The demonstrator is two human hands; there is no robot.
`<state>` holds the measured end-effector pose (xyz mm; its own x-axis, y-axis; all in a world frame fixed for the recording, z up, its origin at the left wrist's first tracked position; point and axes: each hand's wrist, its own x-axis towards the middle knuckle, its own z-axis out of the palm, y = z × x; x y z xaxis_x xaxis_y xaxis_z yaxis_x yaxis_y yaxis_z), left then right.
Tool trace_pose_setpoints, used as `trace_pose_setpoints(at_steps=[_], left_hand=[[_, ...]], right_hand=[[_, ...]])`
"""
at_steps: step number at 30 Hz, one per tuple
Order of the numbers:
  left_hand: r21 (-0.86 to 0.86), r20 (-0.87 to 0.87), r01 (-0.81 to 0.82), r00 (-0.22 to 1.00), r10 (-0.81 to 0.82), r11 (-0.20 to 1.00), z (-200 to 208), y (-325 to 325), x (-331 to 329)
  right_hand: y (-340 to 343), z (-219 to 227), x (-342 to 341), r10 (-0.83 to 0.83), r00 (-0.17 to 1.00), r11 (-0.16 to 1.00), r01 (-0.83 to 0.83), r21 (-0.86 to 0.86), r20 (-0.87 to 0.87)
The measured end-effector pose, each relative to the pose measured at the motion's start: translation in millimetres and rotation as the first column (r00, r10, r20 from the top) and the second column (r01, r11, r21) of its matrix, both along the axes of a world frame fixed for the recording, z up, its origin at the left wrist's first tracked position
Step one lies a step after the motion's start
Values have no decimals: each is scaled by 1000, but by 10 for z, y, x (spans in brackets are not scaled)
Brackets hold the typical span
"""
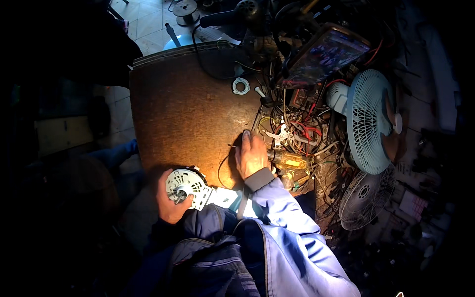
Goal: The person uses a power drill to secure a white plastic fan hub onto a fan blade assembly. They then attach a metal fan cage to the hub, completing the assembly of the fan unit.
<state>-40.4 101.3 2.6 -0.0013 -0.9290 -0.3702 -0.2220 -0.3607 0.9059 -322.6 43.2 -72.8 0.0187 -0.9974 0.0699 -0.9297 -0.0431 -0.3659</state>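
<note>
My left hand [171, 209] grips a white round fan motor housing [200, 190] with slotted vents and a central hub, held low over the near left of the wooden table. Thumb and fingers close around its left side and hub. My right hand [252, 154] rests on the table to the right of it, fingers curled together and pointing away from me. Whatever it may hold is hidden under the fingers. A thin dark rod [257, 119] lies just beyond its fingertips. Close to its right side is a yellow and black power drill [287, 159].
Tangled wires [309, 133] and tools crowd the table's right side. A white ring [241, 86] lies at the far side of the wooden tabletop [183, 109]. A phone [326, 54] stands tilted at the back right. Beyond the right edge are a pale blue fan [368, 121] and a wire guard [366, 200].
</note>
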Motion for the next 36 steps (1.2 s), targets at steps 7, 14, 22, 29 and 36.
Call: trace_pose_setpoints(at_steps=[7, 14, 22, 29, 36], left_hand=[[-57, 81, 24, 997, -20, 998, -26, 8, 11], [-37, 79, 25, 997, -22, 999, -10, -17, 6], [-93, 145, 60, 988, -46, 994, -135, 29, 86], [-90, 129, 74, 990, -62, 993, -61, -1, 82], [-16, 70, -2, 998, 3, 1000, -125, 38, 62]], right_hand=[[174, -52, 296, 173, 976, 983, -179, 34, 129], [192, 20, 456, 223, 939, 954, -266, 141, 262], [-212, 92, 366, 173, 937, 984, -177, -14, 304], [-1213, 33, -38, 76, 996, 997, -76, -1, -36], [-893, -34, 214, 152, 988, 984, -152, 96, 0]])
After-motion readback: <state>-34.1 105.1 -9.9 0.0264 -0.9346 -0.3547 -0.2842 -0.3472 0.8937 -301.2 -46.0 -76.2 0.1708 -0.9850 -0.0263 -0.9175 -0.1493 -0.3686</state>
